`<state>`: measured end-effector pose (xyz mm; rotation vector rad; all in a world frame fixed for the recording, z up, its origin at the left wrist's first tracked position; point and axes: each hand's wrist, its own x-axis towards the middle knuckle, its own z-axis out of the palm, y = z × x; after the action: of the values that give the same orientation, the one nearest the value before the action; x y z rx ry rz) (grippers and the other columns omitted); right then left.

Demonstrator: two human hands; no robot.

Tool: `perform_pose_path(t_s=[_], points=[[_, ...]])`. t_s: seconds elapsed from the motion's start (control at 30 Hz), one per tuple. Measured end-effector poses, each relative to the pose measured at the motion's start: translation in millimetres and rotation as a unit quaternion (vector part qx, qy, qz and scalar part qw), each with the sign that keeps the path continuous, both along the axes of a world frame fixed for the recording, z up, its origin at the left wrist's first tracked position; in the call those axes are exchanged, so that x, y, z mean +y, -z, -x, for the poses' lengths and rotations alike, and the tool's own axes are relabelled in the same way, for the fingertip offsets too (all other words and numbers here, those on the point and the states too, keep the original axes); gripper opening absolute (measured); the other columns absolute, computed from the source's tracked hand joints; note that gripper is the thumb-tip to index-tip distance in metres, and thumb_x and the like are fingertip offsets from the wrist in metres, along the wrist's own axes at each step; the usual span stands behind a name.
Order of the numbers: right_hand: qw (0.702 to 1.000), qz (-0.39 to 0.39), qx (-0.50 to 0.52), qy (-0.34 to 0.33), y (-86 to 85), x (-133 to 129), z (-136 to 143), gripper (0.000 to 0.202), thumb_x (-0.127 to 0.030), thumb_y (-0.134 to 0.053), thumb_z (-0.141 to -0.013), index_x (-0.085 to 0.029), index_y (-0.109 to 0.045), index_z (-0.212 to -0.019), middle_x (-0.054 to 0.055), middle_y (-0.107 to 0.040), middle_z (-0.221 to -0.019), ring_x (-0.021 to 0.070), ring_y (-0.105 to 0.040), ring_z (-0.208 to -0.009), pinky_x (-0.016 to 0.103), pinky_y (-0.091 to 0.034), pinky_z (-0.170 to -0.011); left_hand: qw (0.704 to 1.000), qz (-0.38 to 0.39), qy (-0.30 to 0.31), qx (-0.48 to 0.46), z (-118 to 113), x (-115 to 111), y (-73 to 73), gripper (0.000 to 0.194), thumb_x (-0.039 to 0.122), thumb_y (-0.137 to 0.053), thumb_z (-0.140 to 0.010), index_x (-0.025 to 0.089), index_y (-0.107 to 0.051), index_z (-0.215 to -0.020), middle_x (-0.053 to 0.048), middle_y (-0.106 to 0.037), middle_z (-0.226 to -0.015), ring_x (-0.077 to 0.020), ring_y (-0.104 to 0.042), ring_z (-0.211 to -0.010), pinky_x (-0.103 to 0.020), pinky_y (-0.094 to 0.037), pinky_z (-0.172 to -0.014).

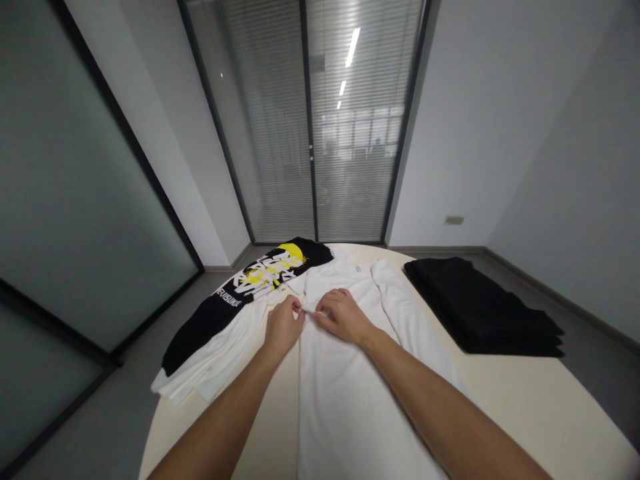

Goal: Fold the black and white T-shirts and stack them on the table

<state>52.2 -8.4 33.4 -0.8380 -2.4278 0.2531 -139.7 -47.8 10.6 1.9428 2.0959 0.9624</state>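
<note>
A white T-shirt lies lengthwise on the table in front of me, its left side folded inward. My left hand pinches the shirt's left edge near the upper part. Just to its right, my right hand rests on the cloth, with thumb and fingers closed on the same edge. Both hands almost meet there. To the left lies a pile of white garments topped by a black shirt with a yellow and white print.
A neat stack of folded black garments sits on the right of the cream table. Beyond the table's rounded far edge stand a glass door with blinds and a white wall. A frosted glass panel is at the left.
</note>
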Motion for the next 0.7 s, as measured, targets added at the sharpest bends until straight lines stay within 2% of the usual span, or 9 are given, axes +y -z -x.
perform_pose_path(t_s=[0.07,0.13,0.3,0.4,0.5,0.6,0.63,0.7], points=[[0.999,0.021,0.006,-0.023,0.9,1,0,0.017,-0.032,-0.061,-0.096,-0.018,-0.069,-0.091,0.005,-0.07,-0.086,0.0189,-0.06,-0.084,0.033,-0.04,-0.082,1.0,0.004,-0.003,0.005,0,0,-1.1,0.011,0.014,-0.062,-0.085,0.022,-0.058,-0.091,0.001,-0.068,-0.085,-0.0168,-0.062,-0.077,-0.026,-0.036,-0.067],[0.999,0.027,0.007,-0.037,2.9,2,0,0.018,-0.032,-0.059,-0.097,-0.018,-0.069,-0.09,0.005,-0.069,-0.085,0.0185,-0.06,-0.083,0.03,-0.041,-0.078,1.0,0.003,-0.002,0.007,0,-1,-2.3,0.012,0.011,-0.061,-0.085,0.021,-0.058,-0.092,0.0,-0.068,-0.087,-0.0169,-0.062,-0.079,-0.026,-0.037,-0.068],[0.998,-0.002,0.045,-0.037,10.3,6,-1,0.015,-0.025,-0.061,-0.094,-0.019,-0.068,-0.107,0.009,-0.068,-0.111,0.0223,-0.059,-0.105,0.035,-0.043,-0.092,1.0,0.002,0.021,0.023,-1,-3,-4.1,0.02,0.006,-0.057,-0.084,0.022,-0.065,-0.093,-0.001,-0.069,-0.094,-0.0165,-0.064,-0.087,-0.026,-0.041,-0.075],[0.998,0.008,0.033,-0.06,15.0,9,-3,0.01,-0.024,-0.068,-0.089,-0.021,-0.071,-0.098,0.009,-0.067,-0.116,0.0238,-0.059,-0.11,0.037,-0.043,-0.095,0.999,0.009,0.01,0.031,-2,-2,-4.4,0.021,0.006,-0.054,-0.084,0.022,-0.068,-0.084,-0.002,-0.069,-0.093,-0.0177,-0.064,-0.089,-0.027,-0.042,-0.079],[0.996,0.021,0.037,-0.079,17.6,11,-4,0.004,-0.026,-0.07,-0.089,-0.023,-0.072,-0.09,0.007,-0.067,-0.115,0.0228,-0.059,-0.109,0.036,-0.043,-0.095,0.999,0.013,-0.017,0.042,-4,-1,-5.4,0.021,0.013,-0.051,-0.089,0.021,-0.067,-0.078,-0.005,-0.069,-0.089,-0.0201,-0.065,-0.087,-0.03,-0.041,-0.077],[0.997,0.031,0.043,-0.056,17.9,10,-2,0.006,-0.026,-0.07,-0.088,-0.021,-0.069,-0.091,0.006,-0.069,-0.106,0.0215,-0.06,-0.102,0.034,-0.044,-0.091,0.998,0.011,-0.039,0.052,-6,-2,-7.1,0.014,0.021,-0.054,-0.092,0.02,-0.065,-0.085,-0.005,-0.069,-0.089,-0.0215,-0.064,-0.087,-0.031,-0.04,-0.076],[0.998,0.032,0.042,-0.039,17.8,10,-2,0.011,-0.027,-0.072,-0.087,-0.021,-0.067,-0.095,0.006,-0.069,-0.103,0.0217,-0.06,-0.1,0.034,-0.044,-0.09,0.997,0.009,-0.044,0.058,-7,-3,-7.6,0.01,0.025,-0.057,-0.092,0.02,-0.065,-0.09,-0.004,-0.069,-0.091,-0.0218,-0.064,-0.088,-0.031,-0.04,-0.076],[0.999,0.03,0.032,-0.004,18.2,9,-2,0.027,-0.032,-0.076,-0.083,-0.02,-0.065,-0.105,0.007,-0.069,-0.104,0.0234,-0.06,-0.1,0.035,-0.044,-0.09,0.995,0.009,-0.05,0.081,-8,-5,-7.8,0.015,0.033,-0.062,-0.09,0.02,-0.064,-0.096,-0.005,-0.07,-0.094,-0.0229,-0.064,-0.09,-0.032,-0.041,-0.078]])
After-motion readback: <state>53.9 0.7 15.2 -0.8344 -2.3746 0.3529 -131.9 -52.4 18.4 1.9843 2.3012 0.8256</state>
